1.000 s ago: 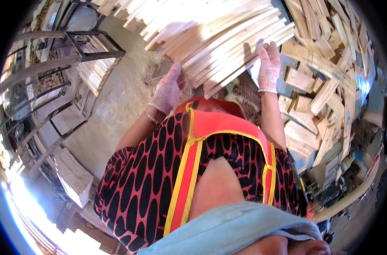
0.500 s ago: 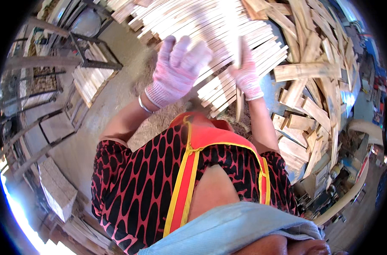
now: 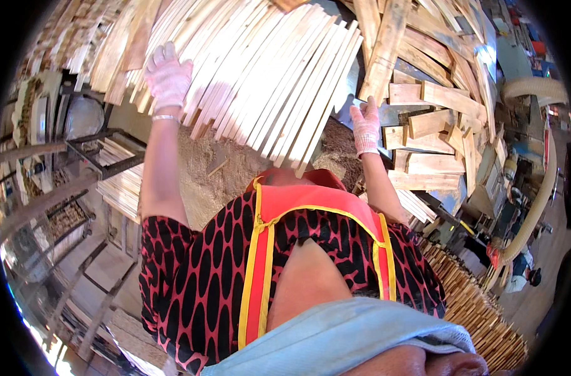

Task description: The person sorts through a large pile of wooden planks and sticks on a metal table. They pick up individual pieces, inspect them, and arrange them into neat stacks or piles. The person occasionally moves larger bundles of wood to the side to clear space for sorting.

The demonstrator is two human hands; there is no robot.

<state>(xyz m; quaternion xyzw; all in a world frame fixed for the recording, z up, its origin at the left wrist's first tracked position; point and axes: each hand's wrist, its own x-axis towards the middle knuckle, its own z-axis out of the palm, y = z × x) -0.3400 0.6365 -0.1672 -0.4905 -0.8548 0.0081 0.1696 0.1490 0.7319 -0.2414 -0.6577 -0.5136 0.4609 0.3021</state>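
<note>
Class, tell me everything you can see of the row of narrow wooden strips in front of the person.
The strips look like pale wood, long, thin and straight, lying side by side, slanting from upper right to lower left. Their near ends are uneven; glare bleaches the middle. The left hand is over the row's left part, contact unclear; the right hand is apart, to its right.

This is a woodworking workshop: pale wooden strips [image 3: 254,81] lie side by side in bulk across the top centre of the frame, and rough boards [image 3: 436,163] are heaped at the upper right. Sawdust [image 3: 207,178] spreads left of centre, a ribbed hose [image 3: 536,222] curves down the right side, and cut sticks [image 3: 480,301] are stacked at lower right
</note>
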